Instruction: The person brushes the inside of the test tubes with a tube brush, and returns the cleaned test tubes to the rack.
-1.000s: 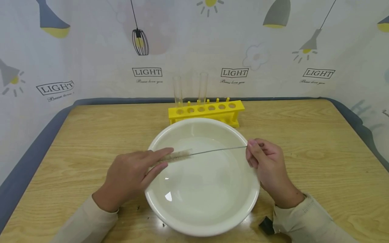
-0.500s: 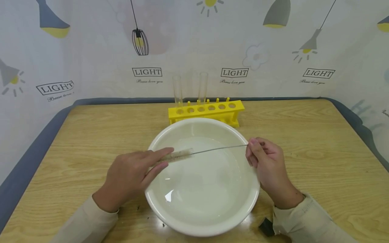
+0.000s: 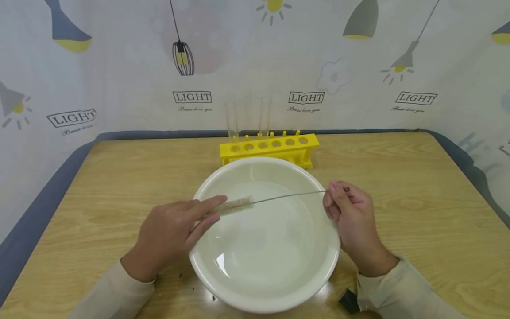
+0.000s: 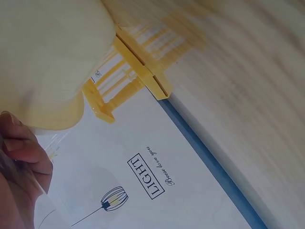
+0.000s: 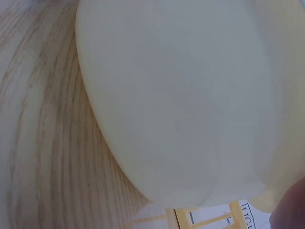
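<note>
Over a white basin (image 3: 263,305) holding water, my left hand (image 3: 171,226) grips a clear test tube (image 3: 250,200), its mouth pointing right. The pale bristles of a test tube brush (image 3: 235,204) are inside the tube. The brush's thin twisted-wire handle runs right to my right hand (image 3: 354,226), which pinches it near its end between thumb and fingers. The closed end of the tube is hidden by my left hand. In the left wrist view, part of the left hand (image 4: 24,171) shows beside the basin; the right wrist view shows only a bit of the right hand (image 5: 291,205).
Behind the basin stands a yellow test tube rack (image 3: 271,144) with two clear tubes upright in it, a left tube (image 3: 232,122) and a right tube (image 3: 264,118). A small black object (image 3: 349,301) lies by the right sleeve. Dark specks dot the wooden table (image 3: 430,212).
The right hand's fingertips and the wire handle have shifted very slightly right. The left hand keeps its grip on the tube. The whole head view has tilted up a little.
</note>
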A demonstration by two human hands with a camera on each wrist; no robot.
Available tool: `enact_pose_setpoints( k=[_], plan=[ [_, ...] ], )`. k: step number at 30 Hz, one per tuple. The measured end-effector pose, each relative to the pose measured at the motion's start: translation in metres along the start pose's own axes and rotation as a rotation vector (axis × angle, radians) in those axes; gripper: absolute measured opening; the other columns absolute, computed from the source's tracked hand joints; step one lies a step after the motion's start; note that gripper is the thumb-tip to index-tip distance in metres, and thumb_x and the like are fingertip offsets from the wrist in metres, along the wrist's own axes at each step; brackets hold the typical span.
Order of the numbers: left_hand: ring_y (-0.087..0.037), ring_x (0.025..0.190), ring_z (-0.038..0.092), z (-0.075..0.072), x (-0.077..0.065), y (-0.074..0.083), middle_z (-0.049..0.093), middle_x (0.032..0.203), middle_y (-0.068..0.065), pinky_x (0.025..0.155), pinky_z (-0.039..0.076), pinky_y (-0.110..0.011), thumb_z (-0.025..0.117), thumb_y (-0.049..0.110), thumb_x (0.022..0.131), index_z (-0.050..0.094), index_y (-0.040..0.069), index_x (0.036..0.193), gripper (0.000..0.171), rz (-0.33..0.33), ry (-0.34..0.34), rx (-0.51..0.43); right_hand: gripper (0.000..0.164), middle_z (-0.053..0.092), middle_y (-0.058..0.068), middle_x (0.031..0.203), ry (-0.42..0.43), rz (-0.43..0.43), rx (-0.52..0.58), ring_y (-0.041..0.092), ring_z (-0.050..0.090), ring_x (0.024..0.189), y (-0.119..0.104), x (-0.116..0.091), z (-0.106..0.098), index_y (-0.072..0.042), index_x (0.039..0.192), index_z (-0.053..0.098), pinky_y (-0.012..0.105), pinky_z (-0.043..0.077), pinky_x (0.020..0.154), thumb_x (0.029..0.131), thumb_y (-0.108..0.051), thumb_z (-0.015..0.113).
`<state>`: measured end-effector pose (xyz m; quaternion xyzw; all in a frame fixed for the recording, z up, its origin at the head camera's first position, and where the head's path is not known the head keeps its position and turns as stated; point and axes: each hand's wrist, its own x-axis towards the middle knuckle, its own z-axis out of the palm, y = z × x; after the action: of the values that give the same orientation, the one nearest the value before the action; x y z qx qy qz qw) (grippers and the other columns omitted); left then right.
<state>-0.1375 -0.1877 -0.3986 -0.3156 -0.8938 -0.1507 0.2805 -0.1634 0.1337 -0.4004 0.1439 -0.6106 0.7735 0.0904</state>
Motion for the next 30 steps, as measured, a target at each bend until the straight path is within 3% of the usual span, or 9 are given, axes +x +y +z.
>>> enact_pose_setpoints(
  k=[10,21,30],
  plan=[
    [-0.004,0.057,0.057,-0.0005,-0.0007,-0.0005,0.070,0.080,0.009,0.047,0.041,-0.022,0.050,0.040,0.091,0.058,0.031,0.124,0.035,-0.002,-0.009,0.013,0.037,0.033,0.003,0.050,0.174,0.065,0.048,0.017,0.035,0.050,0.0006,0.0002,0.0021,0.000,0.061,0.044,0.023,0.035,0.052,0.095,-0.014,0.049],
    [-0.005,0.056,0.057,0.0006,-0.0022,-0.0015,0.070,0.080,0.008,0.046,0.041,-0.022,0.049,0.041,0.092,0.059,0.029,0.123,0.034,0.001,0.004,0.010,0.037,0.035,0.003,0.052,0.177,0.108,0.012,0.017,0.036,0.052,0.0011,0.0024,0.0009,0.001,0.063,0.045,0.021,0.038,0.055,0.095,-0.018,0.049],
    [-0.005,0.055,0.056,0.0014,-0.0012,-0.0002,0.069,0.077,0.008,0.045,0.041,-0.022,0.050,0.040,0.092,0.059,0.028,0.123,0.035,0.009,-0.005,0.002,0.038,0.034,0.005,0.050,0.189,0.050,0.029,0.020,0.035,0.051,0.0021,0.0045,-0.0024,0.002,0.062,0.045,0.024,0.038,0.055,0.095,-0.016,0.049]
  ],
)
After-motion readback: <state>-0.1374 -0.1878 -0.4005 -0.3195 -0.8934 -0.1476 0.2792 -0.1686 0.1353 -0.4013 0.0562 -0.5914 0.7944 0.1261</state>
